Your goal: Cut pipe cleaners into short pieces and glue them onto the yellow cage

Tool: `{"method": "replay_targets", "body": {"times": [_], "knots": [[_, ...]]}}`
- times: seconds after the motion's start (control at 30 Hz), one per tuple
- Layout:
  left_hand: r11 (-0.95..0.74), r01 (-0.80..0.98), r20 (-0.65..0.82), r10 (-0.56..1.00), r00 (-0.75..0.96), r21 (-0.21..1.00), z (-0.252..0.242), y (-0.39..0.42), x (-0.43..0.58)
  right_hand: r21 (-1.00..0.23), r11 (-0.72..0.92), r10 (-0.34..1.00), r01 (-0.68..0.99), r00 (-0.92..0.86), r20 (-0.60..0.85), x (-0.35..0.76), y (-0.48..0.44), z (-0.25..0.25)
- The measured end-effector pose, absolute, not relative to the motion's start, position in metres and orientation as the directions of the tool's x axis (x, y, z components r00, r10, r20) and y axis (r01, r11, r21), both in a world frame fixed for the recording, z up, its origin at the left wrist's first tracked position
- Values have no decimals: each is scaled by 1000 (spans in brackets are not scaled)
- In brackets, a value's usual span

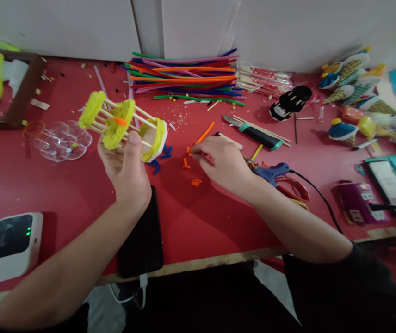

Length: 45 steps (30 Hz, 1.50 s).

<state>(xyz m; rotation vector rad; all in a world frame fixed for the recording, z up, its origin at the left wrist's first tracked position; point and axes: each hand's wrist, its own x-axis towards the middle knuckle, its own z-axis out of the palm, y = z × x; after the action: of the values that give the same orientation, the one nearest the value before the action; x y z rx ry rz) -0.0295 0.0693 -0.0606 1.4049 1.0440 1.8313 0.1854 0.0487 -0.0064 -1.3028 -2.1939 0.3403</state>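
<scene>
My left hand (126,167) is raised over the red table (62,194) and grips a craft frame (123,124) made of thin wooden sticks and three rings wrapped in yellow fuzzy wire, with a small orange piece on it. My right hand (219,162) rests on the table with its fingers pinched at a short orange pipe-cleaner bit (190,150). A longer orange piece (205,132) lies just beyond the fingertips. More short orange bits (195,182) and blue bits (161,157) lie between the hands.
A pile of coloured pipe cleaners (184,76) lies at the back. A utility knife (253,134), a blue glue gun (272,172), red scissors (297,188), a black phone (142,236), a white device (12,245), a clear plastic tray (62,141) and paper toys (354,88) are spread around.
</scene>
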Motion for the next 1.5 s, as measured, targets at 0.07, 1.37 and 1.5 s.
{"method": "replay_targets", "body": {"times": [0.07,1.37,1.5], "knots": [[-526,-48,491,819,-296,849,-57,72,-30,-409,466,885,785,-409,223,175,52,-1],[-534,145,545,837,-52,833,-52,36,0,-934,342,938,102,13,345,191,14,17],[-511,172,523,852,-28,842,-48,33,0,-953,289,956,90,27,293,185,12,14]]}}
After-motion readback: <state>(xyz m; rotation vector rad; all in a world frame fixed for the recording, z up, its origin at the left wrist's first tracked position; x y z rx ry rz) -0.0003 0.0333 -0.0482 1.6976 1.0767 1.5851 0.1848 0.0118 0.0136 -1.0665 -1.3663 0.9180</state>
